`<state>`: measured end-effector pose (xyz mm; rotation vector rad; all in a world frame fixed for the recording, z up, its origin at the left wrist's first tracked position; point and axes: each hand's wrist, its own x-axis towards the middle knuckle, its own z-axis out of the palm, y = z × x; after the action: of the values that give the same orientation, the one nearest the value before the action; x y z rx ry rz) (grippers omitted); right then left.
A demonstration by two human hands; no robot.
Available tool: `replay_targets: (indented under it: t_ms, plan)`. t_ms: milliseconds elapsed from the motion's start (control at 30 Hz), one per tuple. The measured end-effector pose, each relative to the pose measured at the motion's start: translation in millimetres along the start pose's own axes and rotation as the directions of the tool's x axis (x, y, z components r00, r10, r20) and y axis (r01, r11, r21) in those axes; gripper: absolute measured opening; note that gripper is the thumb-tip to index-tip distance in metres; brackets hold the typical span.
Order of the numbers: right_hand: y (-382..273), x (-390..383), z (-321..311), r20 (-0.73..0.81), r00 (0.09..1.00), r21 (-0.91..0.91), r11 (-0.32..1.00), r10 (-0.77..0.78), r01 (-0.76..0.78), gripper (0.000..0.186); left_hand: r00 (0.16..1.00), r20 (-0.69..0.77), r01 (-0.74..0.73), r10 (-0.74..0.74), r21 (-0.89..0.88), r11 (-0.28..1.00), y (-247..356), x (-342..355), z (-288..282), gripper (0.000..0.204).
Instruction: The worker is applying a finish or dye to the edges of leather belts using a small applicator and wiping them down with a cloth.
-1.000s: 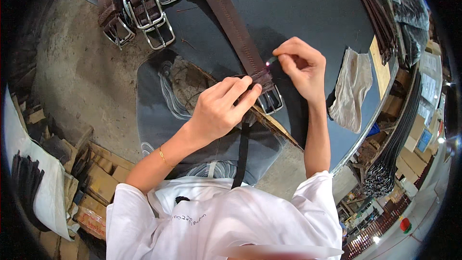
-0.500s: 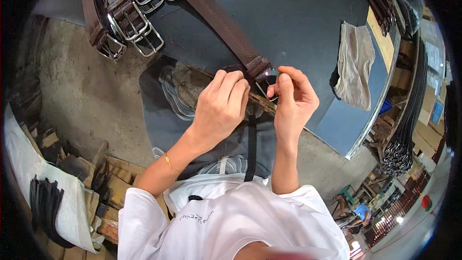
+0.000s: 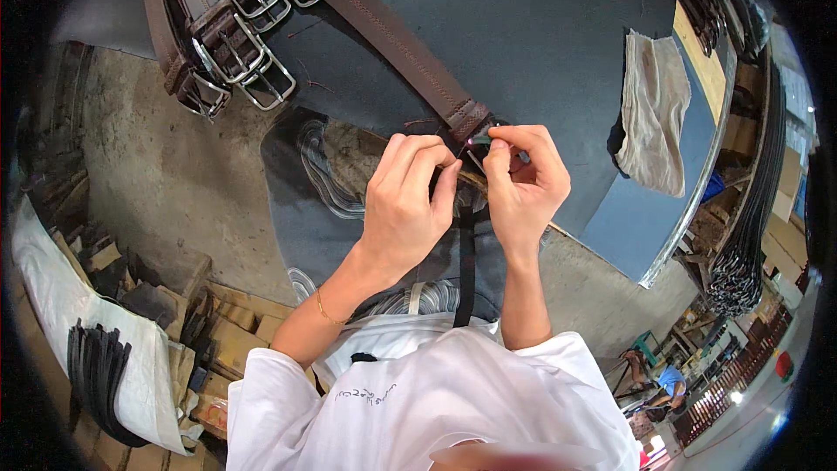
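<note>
A brown stitched belt (image 3: 384, 44) runs diagonally over the dark table, its buckle end at the near edge between my hands. My left hand (image 3: 405, 201) is pinched just left of that end; whatever its fingertips hold is too small to make out. My right hand (image 3: 527, 187) grips what looks like a small greenish lighter (image 3: 481, 139) between thumb and forefinger. Its tip glows pinkish, close against the belt end. The belt's metal buckle is partly hidden by my right fingers.
Several brown belts with silver buckles (image 3: 231, 51) hang over the table's left edge. A crumpled grey cloth (image 3: 654, 113) lies at the right. Black straps (image 3: 745, 235) hang beyond the table's right edge; more black strips (image 3: 96, 375) lie lower left. A person (image 3: 671, 382) sits far off, lower right.
My right hand has moved slightly left, bringing the glowing tip closer to the belt end. My left thumb now shows, pressed toward the fingertips. The whole view has shifted a little.
</note>
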<state>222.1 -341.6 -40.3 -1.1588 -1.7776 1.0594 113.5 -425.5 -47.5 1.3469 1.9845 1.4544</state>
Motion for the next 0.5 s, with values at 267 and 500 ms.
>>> replay_targets:
  t_ms: [267, 500]
  plan:
    - [-0.8, 0.0, 1.4, 0.009, 1.000, -0.028, 0.999, -0.021, 0.021, 0.013, 1.000, 0.008, -0.009, 0.009, 0.010, 1.000, -0.2, 1.2, 0.1, 0.016]
    - [0.3, 0.3, 2.1, 0.011, 0.999, -0.057, 0.998, -0.037, 0.038, 0.013, 1.000, 0.020, 0.003, -0.003, 0.004, 1.000, 1.0, 0.9, -1.2, 0.015]
